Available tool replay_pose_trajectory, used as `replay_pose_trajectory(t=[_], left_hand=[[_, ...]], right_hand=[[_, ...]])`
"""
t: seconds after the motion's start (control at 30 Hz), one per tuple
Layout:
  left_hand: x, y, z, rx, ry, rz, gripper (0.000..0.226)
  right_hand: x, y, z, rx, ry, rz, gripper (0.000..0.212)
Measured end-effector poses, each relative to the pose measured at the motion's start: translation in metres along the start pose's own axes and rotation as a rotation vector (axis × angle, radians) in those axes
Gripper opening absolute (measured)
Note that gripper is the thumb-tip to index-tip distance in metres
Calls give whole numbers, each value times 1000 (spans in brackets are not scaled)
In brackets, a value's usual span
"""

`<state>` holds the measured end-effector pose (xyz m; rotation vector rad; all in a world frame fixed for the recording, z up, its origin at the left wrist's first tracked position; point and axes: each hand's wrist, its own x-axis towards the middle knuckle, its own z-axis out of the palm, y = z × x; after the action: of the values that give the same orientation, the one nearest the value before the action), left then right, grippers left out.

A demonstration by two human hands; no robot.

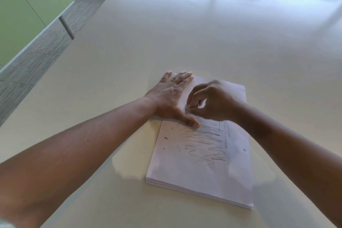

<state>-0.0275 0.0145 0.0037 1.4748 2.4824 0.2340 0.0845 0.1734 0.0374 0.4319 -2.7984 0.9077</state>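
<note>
Two bare hands are in view, the left hand (170, 98) and the right hand (214, 102); both forearms are uncovered along their visible length, with fine hair on the left forearm (74, 144). Short pale fingernails (194, 125) show on the left hand; tendons and knuckle creases mark its back; a blurred pale scrap (5, 225), possibly a sleeve edge, lies at the left arm's near end.

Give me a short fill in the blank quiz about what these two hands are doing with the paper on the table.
1. The left hand lies ___ on the stack of paper, fingers straight.
2. The right hand pinches a small object, too blurred to identify, with ___ fingers.
3. The grey scribbles are on the ___ sheet of the stack.

Missing words: flat; curled; top.
</note>
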Motion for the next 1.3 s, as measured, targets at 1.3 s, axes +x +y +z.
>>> replay_pose_trajectory(t=[1.3], left_hand=[[0, 2, 0, 20, -13, -3, 164]], right_hand=[[4, 4, -10, -22, -29, 43, 5]])
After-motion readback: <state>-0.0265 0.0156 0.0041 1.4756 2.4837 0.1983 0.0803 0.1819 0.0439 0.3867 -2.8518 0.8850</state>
